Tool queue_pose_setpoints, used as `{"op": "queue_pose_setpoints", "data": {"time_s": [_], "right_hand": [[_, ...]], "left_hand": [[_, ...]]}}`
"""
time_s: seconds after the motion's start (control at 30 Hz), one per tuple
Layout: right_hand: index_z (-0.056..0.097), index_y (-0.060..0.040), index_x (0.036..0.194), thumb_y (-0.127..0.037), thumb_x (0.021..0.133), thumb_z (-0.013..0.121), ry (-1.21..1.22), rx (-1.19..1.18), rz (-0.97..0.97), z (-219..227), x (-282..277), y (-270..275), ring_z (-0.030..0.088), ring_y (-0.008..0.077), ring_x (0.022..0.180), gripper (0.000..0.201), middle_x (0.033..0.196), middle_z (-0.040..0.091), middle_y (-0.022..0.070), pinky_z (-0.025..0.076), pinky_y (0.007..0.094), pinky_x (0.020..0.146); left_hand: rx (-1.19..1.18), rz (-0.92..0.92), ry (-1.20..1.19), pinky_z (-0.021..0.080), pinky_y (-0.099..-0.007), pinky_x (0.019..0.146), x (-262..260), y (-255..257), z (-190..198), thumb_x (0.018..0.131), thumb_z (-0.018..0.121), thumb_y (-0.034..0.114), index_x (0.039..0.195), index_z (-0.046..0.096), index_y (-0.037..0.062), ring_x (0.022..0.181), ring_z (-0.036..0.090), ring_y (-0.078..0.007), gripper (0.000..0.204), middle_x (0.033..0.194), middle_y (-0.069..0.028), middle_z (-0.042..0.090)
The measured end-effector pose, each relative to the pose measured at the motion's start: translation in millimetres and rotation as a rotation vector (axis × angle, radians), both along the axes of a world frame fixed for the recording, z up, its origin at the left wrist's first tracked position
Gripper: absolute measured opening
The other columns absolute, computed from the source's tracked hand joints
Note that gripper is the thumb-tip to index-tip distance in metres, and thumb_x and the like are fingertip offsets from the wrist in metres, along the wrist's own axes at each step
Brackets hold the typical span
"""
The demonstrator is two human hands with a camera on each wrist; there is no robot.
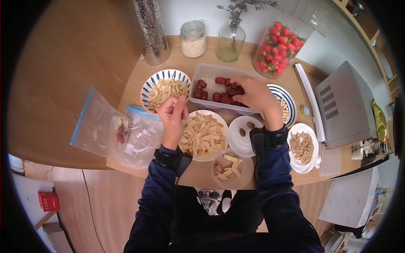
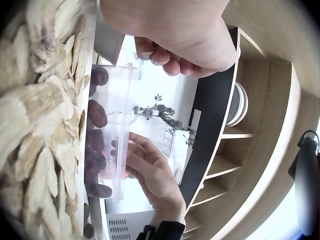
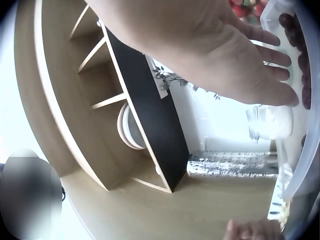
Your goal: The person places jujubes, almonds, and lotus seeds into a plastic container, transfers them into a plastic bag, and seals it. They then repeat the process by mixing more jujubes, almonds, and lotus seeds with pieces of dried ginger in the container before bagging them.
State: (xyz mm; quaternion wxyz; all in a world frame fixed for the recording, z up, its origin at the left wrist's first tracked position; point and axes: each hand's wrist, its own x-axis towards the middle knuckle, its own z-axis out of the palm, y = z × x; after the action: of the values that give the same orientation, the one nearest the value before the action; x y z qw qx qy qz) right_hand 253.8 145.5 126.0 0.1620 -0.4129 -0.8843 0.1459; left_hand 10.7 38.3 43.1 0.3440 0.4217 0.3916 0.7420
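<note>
My right hand (image 1: 258, 96) reaches over the right end of a translucent plastic bin (image 1: 219, 105). Its fingers, extended and slightly bent in the right wrist view, come down at the dried red dates (image 1: 221, 98) lying inside; the fingertips are partly hidden in the head view. My left hand (image 1: 172, 117) hovers between a striped bowl (image 1: 145, 90) of dried pale slices (image 1: 168, 90) and a white plate (image 1: 227, 135) of beige strips (image 1: 202, 135). Its fingers (image 2: 159, 54) are curled in toward the palm, and nothing shows between them.
Zip bags (image 1: 90, 126) lie at the left, one containing red dates and slices. Nearer me stands a clear tub (image 1: 249, 177) with pale pieces. A white lid (image 1: 236, 147) bears brown nuts. Jars, a vase (image 1: 231, 44) and a strawberry container (image 1: 278, 50) line the back.
</note>
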Motion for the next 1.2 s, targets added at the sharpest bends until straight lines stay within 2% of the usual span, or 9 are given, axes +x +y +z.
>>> {"op": "queue_pose_setpoints", "data": {"time_s": [0.13,0.37,0.5,0.6,0.8,0.9,0.97,1.07,1.2], "right_hand": [[0.069,-0.006,0.117,-0.013,0.071,0.078,-0.149,-0.066,-0.012,-15,0,11,0.065,0.0375,0.104,0.048,0.109,0.071,0.0153,0.053,0.0431,0.091],[0.069,-0.0079,0.106,-0.012,0.07,0.075,-0.152,-0.058,-0.096,-34,-9,17,0.066,0.035,0.103,0.036,0.105,0.07,0.0129,0.052,0.0438,0.088],[0.066,-0.0072,0.099,-0.012,0.072,0.075,-0.05,-0.042,-0.09,-36,-6,12,0.065,0.0356,0.101,0.028,0.099,0.069,0.0127,0.052,0.0454,0.084],[0.066,-0.0071,0.1,-0.013,0.073,0.075,0.006,-0.063,-0.07,-20,0,13,0.065,0.0364,0.098,0.029,0.097,0.069,0.0138,0.051,0.0459,0.083],[0.065,-0.0059,0.102,-0.013,0.075,0.073,0.109,0.017,-0.004,20,19,-3,0.065,0.0381,0.09,0.029,0.095,0.069,0.0158,0.052,0.0452,0.078],[0.065,-0.0053,0.101,-0.012,0.076,0.073,0.099,-0.002,0.031,38,23,-18,0.065,0.0374,0.088,0.028,0.094,0.068,0.0162,0.052,0.0443,0.077],[0.065,-0.0047,0.101,-0.012,0.076,0.072,0.093,0.017,0.026,52,26,-31,0.066,0.0357,0.088,0.026,0.092,0.068,0.0152,0.052,0.0434,0.076],[0.064,-0.0057,0.099,-0.011,0.078,0.071,0.151,-0.356,0.144,86,27,-63,0.066,0.0332,0.088,0.023,0.092,0.067,0.0114,0.052,0.0421,0.074],[0.062,-0.0101,0.098,-0.013,0.081,0.07,0.046,-0.121,0.489,86,21,-99,0.066,0.028,0.084,0.019,0.091,0.062,0.0059,0.052,0.041,0.069]], "left_hand": [[0.006,-0.024,0.029,0.034,-0.0209,0.05,2,-2,5,0.101,0.064,0.015,0.071,0.053,0.0064,0.052,0.047,-0.0045,0.033,0.061,0.0,0.057],[0.07,-0.178,0.118,0.041,-0.0224,0.056,15,-9,40,0.101,0.063,0.01,0.077,0.057,0.0043,0.058,0.053,-0.007,0.025,0.065,-0.0032,0.06],[-0.119,-0.307,0.493,0.046,-0.0221,0.062,36,4,110,0.097,0.069,0.01,0.088,0.064,-0.0007,0.065,0.06,-0.0079,0.015,0.07,-0.0027,0.066],[-0.158,-0.257,0.891,0.05,-0.0263,0.064,46,32,132,0.09,0.075,0.015,0.096,0.068,0.0007,0.068,0.067,-0.0148,0.017,0.074,-0.0067,0.071],[-0.318,-0.196,1.343,0.054,-0.043,0.076,61,66,101,0.082,0.078,0.027,0.095,0.073,0.0066,0.088,0.07,-0.0328,0.024,0.091,-0.0142,0.073],[-0.357,-0.32,1.459,0.053,-0.0444,0.078,56,77,89,0.082,0.076,0.029,0.098,0.073,0.0067,0.09,0.069,-0.0337,0.028,0.094,-0.0126,0.073],[-0.305,-0.367,1.451,0.053,-0.044,0.078,49,88,77,0.081,0.076,0.03,0.1,0.072,0.007,0.09,0.069,-0.0335,0.03,0.094,-0.0124,0.073],[-0.201,-0.42,1.406,0.053,-0.0432,0.079,47,98,57,0.079,0.078,0.03,0.102,0.071,0.0072,0.092,0.068,-0.0329,0.033,0.096,-0.0125,0.072],[-0.238,-0.437,1.352,0.05,-0.0409,0.088,62,96,47,0.079,0.079,0.029,0.105,0.069,0.0085,0.102,0.064,-0.0328,0.034,0.107,-0.0131,0.066]]}}
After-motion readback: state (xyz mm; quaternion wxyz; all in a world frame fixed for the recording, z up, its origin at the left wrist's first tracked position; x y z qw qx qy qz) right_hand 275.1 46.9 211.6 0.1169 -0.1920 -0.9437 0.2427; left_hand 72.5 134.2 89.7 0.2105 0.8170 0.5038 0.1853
